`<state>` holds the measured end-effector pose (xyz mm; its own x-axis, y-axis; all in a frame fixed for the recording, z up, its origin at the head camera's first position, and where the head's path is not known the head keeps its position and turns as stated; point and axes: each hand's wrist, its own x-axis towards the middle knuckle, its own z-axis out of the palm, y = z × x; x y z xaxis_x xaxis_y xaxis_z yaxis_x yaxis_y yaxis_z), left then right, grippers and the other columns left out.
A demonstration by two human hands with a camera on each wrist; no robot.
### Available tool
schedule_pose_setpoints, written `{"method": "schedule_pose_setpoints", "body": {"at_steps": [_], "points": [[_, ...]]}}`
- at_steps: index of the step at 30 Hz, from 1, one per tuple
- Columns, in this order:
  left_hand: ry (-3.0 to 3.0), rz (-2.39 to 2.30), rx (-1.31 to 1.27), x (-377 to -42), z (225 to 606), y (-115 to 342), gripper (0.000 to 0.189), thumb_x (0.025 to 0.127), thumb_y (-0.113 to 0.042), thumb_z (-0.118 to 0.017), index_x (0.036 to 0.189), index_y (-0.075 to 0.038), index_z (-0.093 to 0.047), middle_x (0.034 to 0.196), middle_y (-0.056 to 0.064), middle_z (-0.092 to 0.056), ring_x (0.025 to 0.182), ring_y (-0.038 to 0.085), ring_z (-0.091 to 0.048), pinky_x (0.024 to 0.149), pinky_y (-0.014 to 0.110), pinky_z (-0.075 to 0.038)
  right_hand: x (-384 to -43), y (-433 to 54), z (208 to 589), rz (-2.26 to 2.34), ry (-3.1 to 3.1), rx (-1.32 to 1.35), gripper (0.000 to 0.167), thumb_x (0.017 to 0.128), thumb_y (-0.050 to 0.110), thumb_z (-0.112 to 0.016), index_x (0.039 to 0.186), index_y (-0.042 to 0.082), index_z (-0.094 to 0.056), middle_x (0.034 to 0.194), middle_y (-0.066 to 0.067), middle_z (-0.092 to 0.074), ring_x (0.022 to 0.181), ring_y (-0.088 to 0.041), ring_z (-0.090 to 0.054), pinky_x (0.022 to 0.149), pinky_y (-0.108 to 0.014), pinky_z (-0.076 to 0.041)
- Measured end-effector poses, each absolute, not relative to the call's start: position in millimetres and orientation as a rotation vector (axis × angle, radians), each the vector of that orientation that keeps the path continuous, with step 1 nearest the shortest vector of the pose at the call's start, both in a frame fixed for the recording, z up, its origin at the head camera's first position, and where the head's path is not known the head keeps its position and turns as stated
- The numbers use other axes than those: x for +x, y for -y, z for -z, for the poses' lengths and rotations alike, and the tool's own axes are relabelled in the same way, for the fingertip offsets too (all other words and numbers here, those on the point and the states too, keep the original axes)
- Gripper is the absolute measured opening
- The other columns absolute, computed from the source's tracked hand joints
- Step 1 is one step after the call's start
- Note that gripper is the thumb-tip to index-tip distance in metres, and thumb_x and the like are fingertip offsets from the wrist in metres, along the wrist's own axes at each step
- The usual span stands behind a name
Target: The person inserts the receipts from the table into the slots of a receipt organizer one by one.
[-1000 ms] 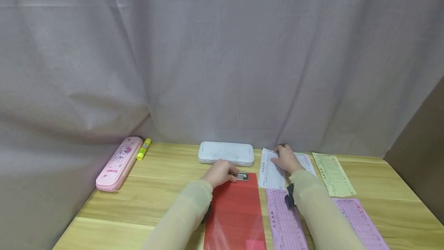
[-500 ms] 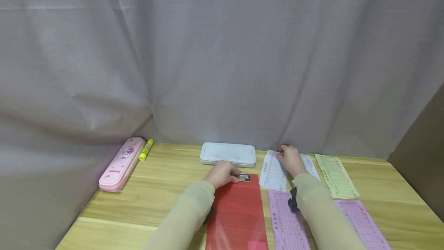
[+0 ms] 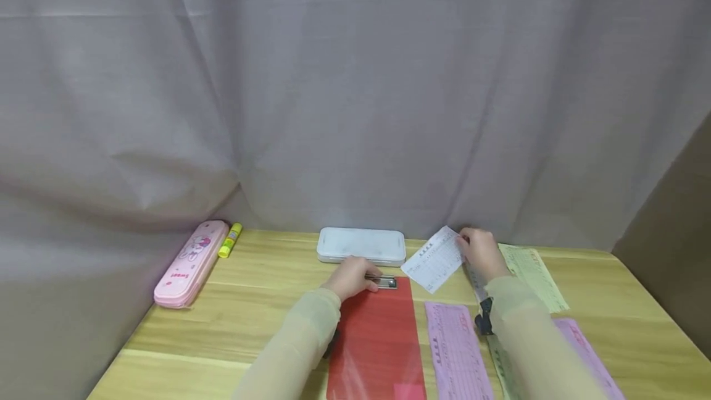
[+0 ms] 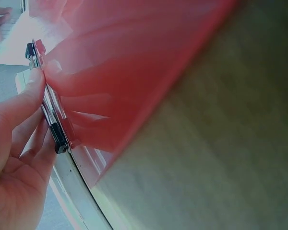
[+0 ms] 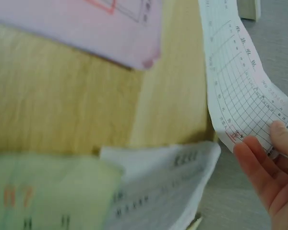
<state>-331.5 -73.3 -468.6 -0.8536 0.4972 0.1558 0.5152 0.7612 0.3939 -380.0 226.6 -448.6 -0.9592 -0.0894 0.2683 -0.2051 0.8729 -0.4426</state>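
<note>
In the head view my left hand (image 3: pixel 349 279) grips the metal clip (image 3: pixel 387 283) at the top of a red translucent clipboard (image 3: pixel 378 344) lying on the table. Thumb and fingers pinch this clip (image 4: pixel 52 108) from either side in the left wrist view. My right hand (image 3: pixel 482 254) pinches the edge of a white printed slip (image 3: pixel 434 260), raised off the table and tilted toward the clipboard. Up close, the slip (image 5: pixel 242 72) bends in a curve from the fingers of the right hand (image 5: pixel 273 179). A second white slip (image 5: pixel 163 189) lies below, partly hidden by the right arm in the head view.
Behind the clipboard stands a white flat case (image 3: pixel 361 244). Purple slips (image 3: pixel 457 347), a green slip (image 3: pixel 502 366) and a yellow slip (image 3: pixel 537 273) lie to the right. A pink pencil case (image 3: pixel 191 264) and yellow glue stick (image 3: pixel 230 240) sit far left, near the grey curtain (image 3: pixel 355 110).
The right hand has picked up the left white slip from the table and shifted slightly right, turning the slip at an angle. The left hand stays on the clip.
</note>
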Motion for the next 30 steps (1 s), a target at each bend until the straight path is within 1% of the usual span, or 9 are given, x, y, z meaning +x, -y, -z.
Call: {"method": "schedule_pose_setpoints", "body": {"at_steps": [2, 6, 9, 14, 19, 24, 27, 30], "points": [[2.903, 0.655, -0.831, -332.1, 468.3, 74.6, 0.025, 0.074, -0.019, -0.08, 0.098, -0.015, -0.077, 0.09, -0.007, -0.073, 0.093, 0.008, -0.066, 0.087, 0.023, -0.05, -377.8, -227.4, 443.5, -0.713, 2.807, 0.244, 0.016, 0.095, 0.008, -0.054, 0.092, -0.005, -0.063, 0.07, -0.011, -0.059, 0.054, -0.015, -0.052, 0.048, -0.028, -0.044], [2.916, 0.644, -0.811, -333.1, 468.9, 75.7, 0.025, 0.074, -0.019, -0.08, 0.099, -0.015, -0.077, 0.092, -0.007, -0.073, 0.094, 0.01, -0.065, 0.088, 0.023, -0.05, -371.2, -232.5, 437.1, -0.76, 2.831, 0.263, 0.016, 0.096, 0.01, -0.054, 0.095, -0.004, -0.062, 0.066, -0.008, -0.057, 0.052, -0.013, -0.05, 0.047, -0.027, -0.042], [2.923, 0.641, -0.808, -333.4, 470.8, 75.3, 0.025, 0.074, -0.019, -0.081, 0.099, -0.015, -0.077, 0.091, -0.008, -0.073, 0.094, 0.009, -0.065, 0.087, 0.023, -0.05, -363.7, -238.4, 433.9, -0.844, 2.85, 0.233, 0.018, 0.096, 0.012, -0.054, 0.099, -0.004, -0.062, 0.069, -0.01, -0.059, 0.053, -0.013, -0.053, 0.048, -0.026, -0.045], [2.906, 0.638, -0.83, -332.9, 472.1, 73.8, 0.024, 0.073, -0.019, -0.081, 0.096, -0.016, -0.077, 0.089, -0.008, -0.073, 0.091, 0.008, -0.065, 0.085, 0.022, -0.05, -351.5, -248.7, 428.8, -1.07, 2.834, 0.147, 0.023, 0.096, 0.015, -0.055, 0.107, -0.006, -0.06, 0.076, -0.011, -0.06, 0.056, -0.013, -0.058, 0.051, -0.028, -0.053], [2.918, 0.655, -0.821, -331.5, 470.6, 73.2, 0.025, 0.073, -0.019, -0.081, 0.097, -0.016, -0.077, 0.09, -0.008, -0.073, 0.092, 0.008, -0.065, 0.086, 0.023, -0.05, -342.6, -258.2, 422.7, -1.163, 2.801, 0.169, 0.023, 0.096, 0.013, -0.055, 0.102, -0.008, -0.06, 0.07, -0.01, -0.059, 0.054, -0.013, -0.059, 0.051, -0.03, -0.055], [2.941, 0.696, -0.808, -332.6, 470.7, 72.7, 0.025, 0.074, -0.019, -0.08, 0.098, -0.015, -0.077, 0.088, -0.009, -0.073, 0.094, 0.008, -0.065, 0.086, 0.022, -0.05, -331.0, -263.7, 414.5, -1.231, 2.78, 0.161, 0.024, 0.096, 0.014, -0.054, 0.097, -0.01, -0.057, 0.067, -0.008, -0.059, 0.054, -0.013, -0.059, 0.052, -0.031, -0.057], [2.946, 0.714, -0.803, -333.0, 471.0, 72.5, 0.024, 0.075, -0.019, -0.08, 0.098, -0.015, -0.077, 0.088, -0.009, -0.073, 0.095, 0.008, -0.065, 0.086, 0.022, -0.051, -322.6, -265.1, 410.9, -1.303, 2.781, 0.124, 0.026, 0.095, 0.015, -0.052, 0.098, -0.011, -0.055, 0.069, -0.008, -0.06, 0.056, -0.013, -0.061, 0.054, -0.029, -0.057], [2.942, 0.716, -0.802, -332.6, 471.1, 72.2, 0.024, 0.074, -0.019, -0.08, 0.098, -0.015, -0.077, 0.088, -0.009, -0.073, 0.094, 0.007, -0.065, 0.086, 0.022, -0.051, -313.4, -267.2, 409.0, -1.405, 2.756, 0.104, 0.03, 0.096, 0.016, -0.052, 0.103, -0.013, -0.053, 0.071, -0.008, -0.061, 0.056, -0.012, -0.062, 0.055, -0.03, -0.058]]}}
